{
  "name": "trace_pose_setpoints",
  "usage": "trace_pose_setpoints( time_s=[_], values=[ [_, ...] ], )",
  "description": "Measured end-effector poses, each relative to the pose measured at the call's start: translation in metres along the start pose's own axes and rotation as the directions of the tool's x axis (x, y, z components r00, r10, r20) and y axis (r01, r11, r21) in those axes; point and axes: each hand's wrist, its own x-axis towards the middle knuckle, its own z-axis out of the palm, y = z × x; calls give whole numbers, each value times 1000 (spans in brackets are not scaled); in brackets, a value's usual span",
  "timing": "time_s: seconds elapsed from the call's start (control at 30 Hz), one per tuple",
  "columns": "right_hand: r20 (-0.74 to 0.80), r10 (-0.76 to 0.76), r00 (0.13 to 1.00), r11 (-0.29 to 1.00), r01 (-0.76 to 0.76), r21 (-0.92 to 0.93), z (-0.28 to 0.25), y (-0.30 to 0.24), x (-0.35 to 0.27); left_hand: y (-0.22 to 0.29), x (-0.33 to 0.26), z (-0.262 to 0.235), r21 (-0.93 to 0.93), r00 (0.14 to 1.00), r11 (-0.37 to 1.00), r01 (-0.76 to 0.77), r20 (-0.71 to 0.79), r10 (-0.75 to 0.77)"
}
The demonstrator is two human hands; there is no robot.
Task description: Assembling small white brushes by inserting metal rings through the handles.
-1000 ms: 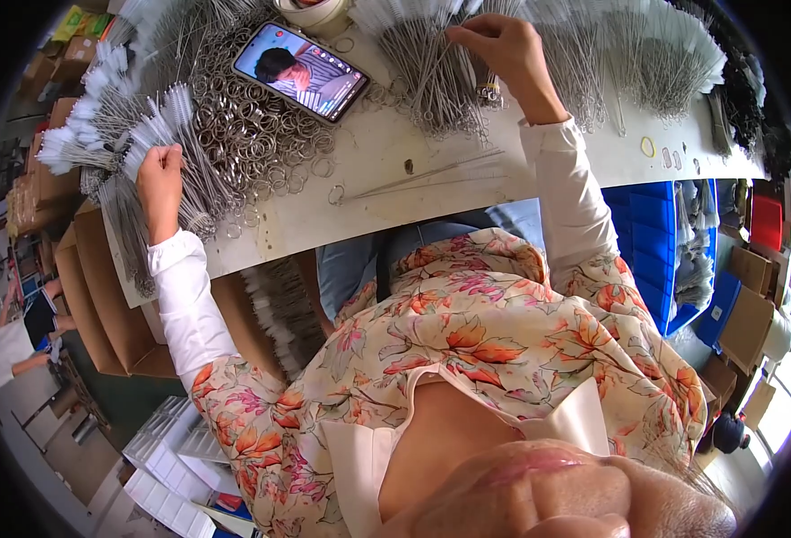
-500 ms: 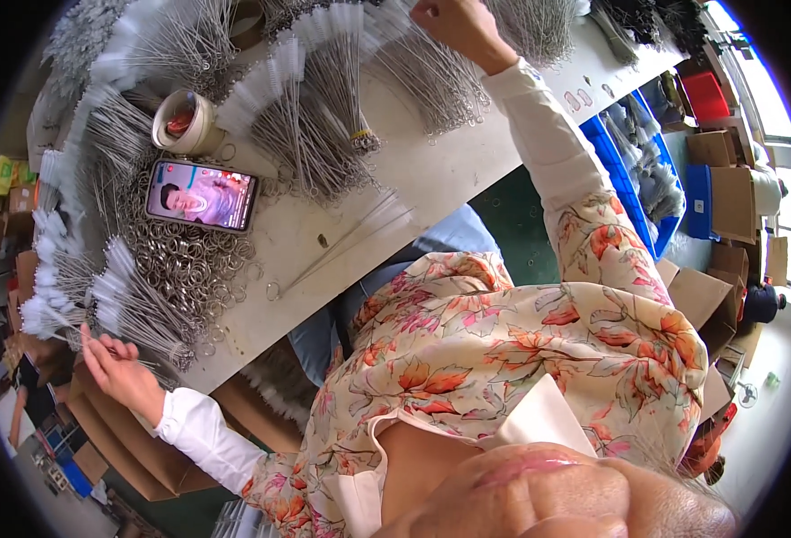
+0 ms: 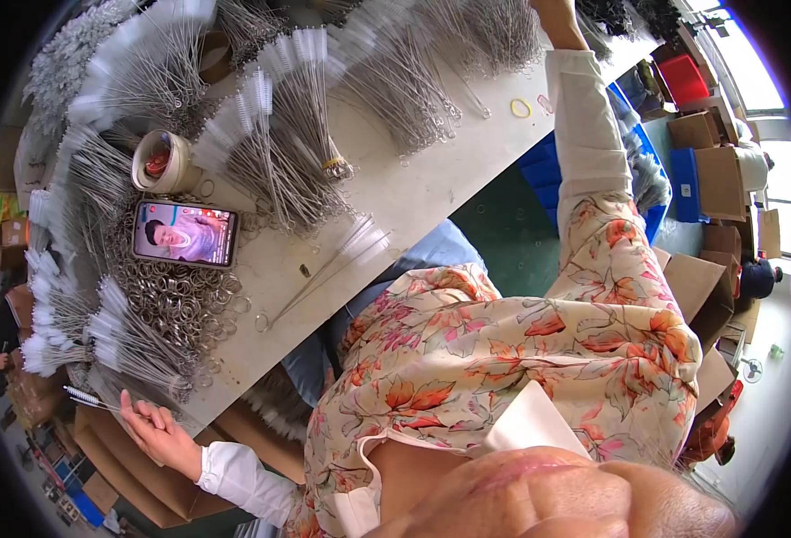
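My left hand (image 3: 158, 435) is by the table's left front corner, fingers partly curled. A thin wire-stemmed cleaning brush (image 3: 82, 395) with white bristles sticks out from its fingers. Just above lies a bundle of similar brushes (image 3: 135, 345), ring ends toward me. My right hand (image 3: 558, 20) reaches to the far side at the picture's top edge, near more brush bundles (image 3: 494, 40); its fingers are cut off from view. Two or three loose brushes (image 3: 324, 273) lie at the table's front edge, one with a metal ring (image 3: 263, 322) at its end.
A phone (image 3: 185, 235) playing video rests on a heap of metal rings (image 3: 176, 300), beside a white cup (image 3: 162, 163). A yellow rubber band (image 3: 521, 108) lies on the white table (image 3: 431, 193). To the right stands a blue crate (image 3: 539, 175) holding brushes; cardboard boxes (image 3: 727, 184) are beyond.
My left hand has drawn back from the brush pile, with a brush now standing clear of it. My right hand has moved right and farther away, partly out of view. The head view has shifted.
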Motion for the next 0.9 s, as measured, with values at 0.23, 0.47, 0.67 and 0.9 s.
trace_pose_setpoints(
  time_s=[0.23,0.47,0.67,0.9],
  values=[
    [183,178,967,941,-113,-320,-6,26,-16,-19,-3,4,-127,995,988,93,36,-89],
    [-60,-358,932,934,357,-30,-17,-141,-24,-16,-43,43,-11,989,1000,-24,148,26],
    [279,-40,959,996,16,87,35,-24,0,-13,-71,86,-136,898,989,61,439,5],
    [408,132,903,970,-33,-242,33,21,-4,-29,-68,68,-133,919,983,124,389,-63]
  ],
)
